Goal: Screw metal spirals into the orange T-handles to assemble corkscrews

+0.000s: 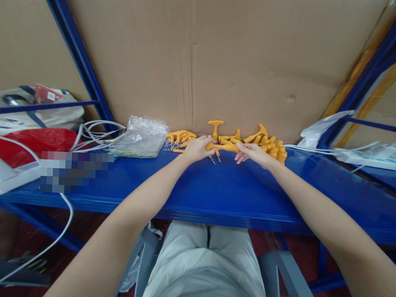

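Observation:
Both hands are over the back part of the blue table, gripping one yellow plastic piece [227, 147] between them. It lies level, with a ribbed, screw-like stretch in the middle. My left hand [198, 149] is closed around its left end. At the right end, my right hand [253, 153] pinches it between thumb and fingers. Small metal spirals [218, 158] show below the piece, near my left fingers. Left of my hands is a heap of yellow handles with metal spirals [180, 138]. A yellow T-shaped handle [215, 128] stands upright behind. More yellow parts [273, 146] are piled at the right.
Clear plastic bags [141, 137] lie at the back left beside coiled white cables [98, 131] and a red bag [40, 144]. Cardboard [195, 56] walls the back, between blue metal posts [80, 56]. A power strip [374, 159] lies at the right.

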Demonstrator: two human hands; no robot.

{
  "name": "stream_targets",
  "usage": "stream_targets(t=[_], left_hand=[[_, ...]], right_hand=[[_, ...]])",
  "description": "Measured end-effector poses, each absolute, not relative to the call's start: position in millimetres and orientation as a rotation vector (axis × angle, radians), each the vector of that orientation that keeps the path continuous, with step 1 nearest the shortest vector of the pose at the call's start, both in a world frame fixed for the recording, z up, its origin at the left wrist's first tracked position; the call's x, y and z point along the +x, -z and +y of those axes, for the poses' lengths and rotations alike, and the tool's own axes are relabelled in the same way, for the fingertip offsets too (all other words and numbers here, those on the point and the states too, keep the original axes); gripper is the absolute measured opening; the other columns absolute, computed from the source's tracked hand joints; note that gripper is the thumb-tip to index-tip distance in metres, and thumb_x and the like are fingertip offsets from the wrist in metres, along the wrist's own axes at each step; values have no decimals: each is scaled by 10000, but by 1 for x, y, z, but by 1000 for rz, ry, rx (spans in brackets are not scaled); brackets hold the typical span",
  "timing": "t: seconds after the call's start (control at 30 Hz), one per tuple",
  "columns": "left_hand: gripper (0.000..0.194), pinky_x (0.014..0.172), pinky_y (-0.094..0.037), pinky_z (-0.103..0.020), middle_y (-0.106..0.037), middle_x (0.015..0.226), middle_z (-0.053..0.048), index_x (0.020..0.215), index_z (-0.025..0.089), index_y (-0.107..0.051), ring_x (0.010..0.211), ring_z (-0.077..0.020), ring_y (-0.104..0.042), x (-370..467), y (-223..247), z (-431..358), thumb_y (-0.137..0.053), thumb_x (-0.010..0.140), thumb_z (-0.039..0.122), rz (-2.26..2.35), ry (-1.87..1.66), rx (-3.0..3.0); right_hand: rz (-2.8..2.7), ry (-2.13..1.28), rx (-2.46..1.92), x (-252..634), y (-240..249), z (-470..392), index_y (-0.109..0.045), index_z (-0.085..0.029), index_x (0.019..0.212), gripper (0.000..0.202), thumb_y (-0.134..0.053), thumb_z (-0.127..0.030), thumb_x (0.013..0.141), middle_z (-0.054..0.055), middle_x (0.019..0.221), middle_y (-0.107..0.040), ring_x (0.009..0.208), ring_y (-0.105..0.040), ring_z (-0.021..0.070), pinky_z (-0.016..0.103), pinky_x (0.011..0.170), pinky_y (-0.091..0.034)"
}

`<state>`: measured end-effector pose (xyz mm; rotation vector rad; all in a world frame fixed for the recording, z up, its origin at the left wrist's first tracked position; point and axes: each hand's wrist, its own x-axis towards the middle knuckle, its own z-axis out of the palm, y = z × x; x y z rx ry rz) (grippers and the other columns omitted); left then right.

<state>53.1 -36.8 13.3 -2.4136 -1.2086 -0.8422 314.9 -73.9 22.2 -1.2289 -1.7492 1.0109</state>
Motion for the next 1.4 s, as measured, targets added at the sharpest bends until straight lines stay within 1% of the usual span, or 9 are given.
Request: stream_targets(t=[0.1, 0.2, 0.43, 0.6, 0.73, 0.93, 1.07, 1.23, 1.4], left_hand=[[273, 771, -511, -310, -751, 1049, -89, 1079, 208, -726, 937, -242, -707, 54, -14, -38, -668, 893, 399, -1220, 849, -2422], [281, 762, -505, -304, -754, 1050, -89, 1075, 208, -729, 934, -241, -706, 55, -15, -40, -675, 890, 413, -1253, 834, -2420], [277, 748, -495, -293, -755, 1032, -89, 1055, 202, -729, 931, -235, -705, 55, -14, -39, -661, 906, 425, -1228, 860, -2437], [285, 734, -486, -286, -752, 1002, -77, 1042, 206, -731, 905, -225, -706, 56, -15, -40, -665, 907, 448, -1218, 905, -2443], [288, 761, -499, -308, -748, 1017, -85, 1043, 208, -732, 927, -239, -706, 57, -16, -43, -657, 911, 453, -1229, 915, -2440], [306, 761, -500, -314, -746, 994, -93, 1026, 200, -724, 903, -238, -697, 55, -14, -36, -639, 921, 474, -1209, 921, -2435], [307, 738, -502, -306, -745, 985, -91, 1009, 201, -716, 874, -231, -695, 53, -13, -33, -658, 901, 483, -1209, 925, -2417], [311, 742, -499, -305, -744, 998, -100, 1018, 191, -710, 884, -234, -699, 55, -13, -34, -688, 894, 475, -1241, 923, -2421], [304, 734, -499, -298, -744, 980, -91, 1010, 193, -711, 868, -220, -695, 55, -12, -34, -677, 906, 476, -1208, 941, -2407]], right_hand=[[-1769, -972, -1226, 318, -20, -70, -691, -193, 1026, 273, -725, -449, 939, 68, 923, -785, 705, -749, 154, 253, 673, -597], [-1757, -955, -1179, 320, -17, -67, -631, -211, 1234, 433, -818, -284, 849, 56, 1066, -780, 724, -754, 147, 266, 673, -609], [-1771, -970, -1196, 316, -22, -75, -663, -177, 934, 224, -777, -367, 903, 76, 919, -798, 658, -729, 135, 259, 673, -586], [-1740, -1036, -1234, 312, -24, -78, -665, -176, 779, 485, -620, -623, 960, 97, 722, -756, 621, -731, 179, 311, 720, -605], [-1706, -1080, -1297, 309, -23, -75, -633, -190, 701, 625, -456, -721, 979, 99, 634, -721, 542, -698, 164, 257, 588, -574], [-1704, -999, -1296, 316, -22, -73, -709, -197, 1077, 307, -660, -483, 978, 91, 1002, -801, 644, -734, 130, 193, 523, -548], [-1733, -943, -1220, 321, -16, -67, -633, -222, 1325, 495, -800, -253, 861, 93, 1221, -751, 737, -756, 126, 220, 638, -605], [-1703, -955, -1183, 320, -13, -64, -666, -190, 1238, 418, -802, -187, 842, 87, 1146, -763, 700, -747, 121, 235, 653, -612], [-1734, -980, -1179, 318, -18, -70, -712, -176, 1084, 205, -758, -291, 920, 84, 980, -801, 704, -746, 136, 221, 629, -601]])
